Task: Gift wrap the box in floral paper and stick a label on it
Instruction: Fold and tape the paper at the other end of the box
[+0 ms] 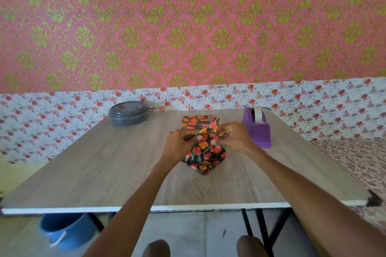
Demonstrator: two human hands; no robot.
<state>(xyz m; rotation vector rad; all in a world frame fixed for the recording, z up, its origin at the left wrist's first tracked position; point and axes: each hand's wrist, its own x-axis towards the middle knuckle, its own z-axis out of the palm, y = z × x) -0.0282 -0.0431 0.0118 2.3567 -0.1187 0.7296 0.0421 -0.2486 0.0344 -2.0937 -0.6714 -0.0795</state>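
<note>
While both hands work at its top, the box (205, 157) sits on the bench (104, 162) approx mid-width, nearer the far edge than the near one, turned so one corner points toward the person. Box is covered in floral paper (201, 152): black ground w/ red & orange tulips, green stems.

L hand (179, 144): fingers curled, thumb down on the paper, pinching a fold on the box's upper face. R hand (234, 139): likewise curled, thumb tip against the paper, pinching the same fold from the opposite side. Btwn the two hands a loose flap of paper stands up, not flat. The wrap extends behind the hands toward the far edge; how it is closed there, can't tell.

Purple tape dispenser (257, 129) w/ pale roll stands toward the far right corner, just beside R hand, no contact visible. Dark grey round lidded container (129, 113) at far left corner, well apart from box. Blue bucket (66, 230) on the floor under the near left edge. Wall behind: pink/green damask above, small-rose print below.
</note>
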